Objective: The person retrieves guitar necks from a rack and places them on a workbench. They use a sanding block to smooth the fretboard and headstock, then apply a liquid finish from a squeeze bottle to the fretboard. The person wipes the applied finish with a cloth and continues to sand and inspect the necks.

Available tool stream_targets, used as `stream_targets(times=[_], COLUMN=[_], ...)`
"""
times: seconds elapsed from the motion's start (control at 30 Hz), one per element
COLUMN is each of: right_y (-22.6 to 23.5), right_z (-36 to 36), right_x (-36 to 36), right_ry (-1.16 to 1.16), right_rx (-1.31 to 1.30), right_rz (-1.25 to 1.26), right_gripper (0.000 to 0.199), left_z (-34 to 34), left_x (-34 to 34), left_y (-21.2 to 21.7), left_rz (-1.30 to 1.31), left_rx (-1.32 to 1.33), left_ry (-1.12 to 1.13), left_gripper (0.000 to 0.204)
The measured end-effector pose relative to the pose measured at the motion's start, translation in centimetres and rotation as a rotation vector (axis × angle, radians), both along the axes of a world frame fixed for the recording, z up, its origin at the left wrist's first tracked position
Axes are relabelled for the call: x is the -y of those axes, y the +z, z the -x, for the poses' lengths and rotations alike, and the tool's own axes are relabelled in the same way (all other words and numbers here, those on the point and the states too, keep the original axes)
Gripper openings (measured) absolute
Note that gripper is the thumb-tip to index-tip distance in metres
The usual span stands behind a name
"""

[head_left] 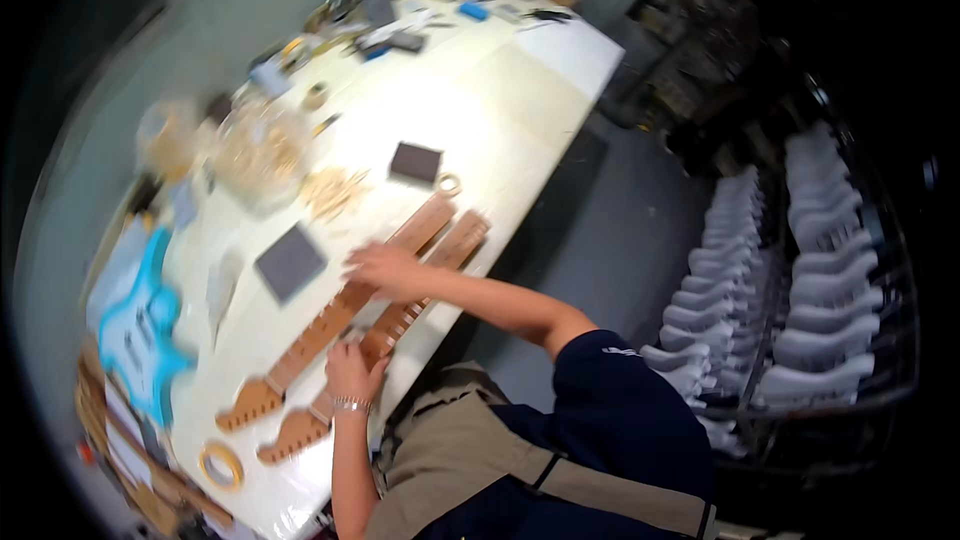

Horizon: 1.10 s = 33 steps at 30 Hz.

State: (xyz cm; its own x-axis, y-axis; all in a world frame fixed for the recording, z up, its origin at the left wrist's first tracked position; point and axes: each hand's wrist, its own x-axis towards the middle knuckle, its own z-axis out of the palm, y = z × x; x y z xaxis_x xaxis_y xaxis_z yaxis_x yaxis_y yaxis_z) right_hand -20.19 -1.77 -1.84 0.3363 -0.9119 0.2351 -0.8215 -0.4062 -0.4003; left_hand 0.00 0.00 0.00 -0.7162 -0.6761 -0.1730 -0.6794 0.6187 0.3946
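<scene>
In the head view, two guitar necks lie side by side, slanting across the pale table (500, 145). Your right hand (383, 270) rests over the farther neck (310, 342), its fingers extended rather than clenched; your left hand (352, 372) bends over the nearer neck (397, 320), but blur hides whether it grasps, so I can't tell. To handle them well, I'd press lightly and evenly, keep both flat, and mind your right forearm, which crosses above the nearer neck.
</scene>
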Motion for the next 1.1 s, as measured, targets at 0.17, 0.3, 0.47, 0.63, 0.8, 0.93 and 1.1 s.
stream_targets(times=[0.17, 0.3, 0.47, 0.63, 0.8, 0.93, 1.1], right_y=[-0.2, 1.3, 0.2, 3.6, 5.2, 4.6, 4.7], right_z=[9.9, 7.0, 8.2, 8.5, 7.0, 7.1, 6.7], right_x=[-0.9, -1.8, -0.5, 0.6, -1.0, -1.5, -2.1], right_ry=[-0.008, 0.047, 0.101, 0.167, 0.169, 0.139, 0.152], right_rx=[-0.012, -0.045, -0.014, 0.149, 0.114, 0.211, 0.200], right_rz=[-0.110, -0.154, -0.116, -0.314, -0.694, -0.760, -0.793], right_gripper=[0.065, 0.068, 0.055, 0.038, 0.038, 0.040, 0.037], left_z=[7.6, 5.5, 5.1, 3.0, 1.3, 2.0, 2.3], left_x=[0.3, -1.4, -3.6, -3.5, -5.8, -5.0, -4.1], left_y=[-0.9, 1.4, 1.9, 0.8, 0.2, -0.9, -1.3], left_rz=[-0.213, -0.257, -0.103, 0.081, 0.227, 0.336, 0.369], left_rx=[-0.109, -0.052, -0.142, -0.319, -0.368, -0.423, -0.411], left_ry=[0.023, 0.126, 0.160, 0.147, 0.166, 0.157, 0.143], left_gripper=[0.053, 0.051, 0.039, 0.025, 0.021, 0.014, 0.009])
